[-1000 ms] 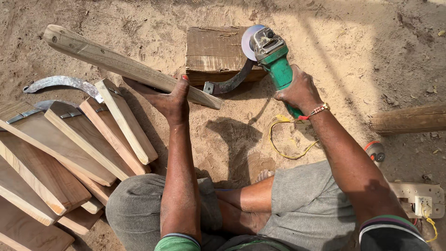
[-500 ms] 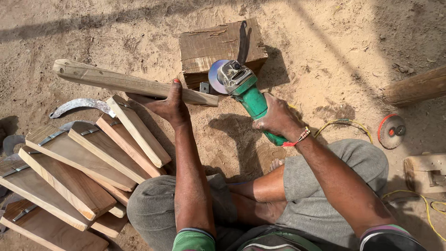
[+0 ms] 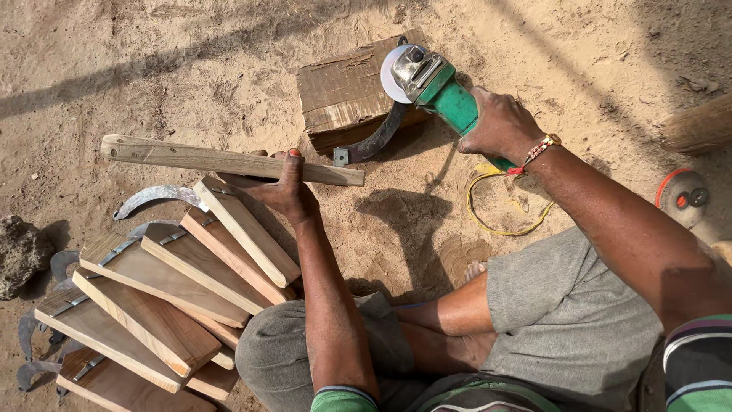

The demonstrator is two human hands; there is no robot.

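A long pale wooden handle (image 3: 229, 160) is gripped in the closed left hand (image 3: 286, 187) above sand; a green angle grinder (image 3: 435, 80) is clasped by the right hand (image 3: 499, 126). Finished wooden-handled sickles (image 3: 160, 297) are stacked alongside; this handle remains bladeless.

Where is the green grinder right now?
In the head view, the green angle grinder is upper centre-right, gripped by the right hand, its disc over the wooden block on the sand.
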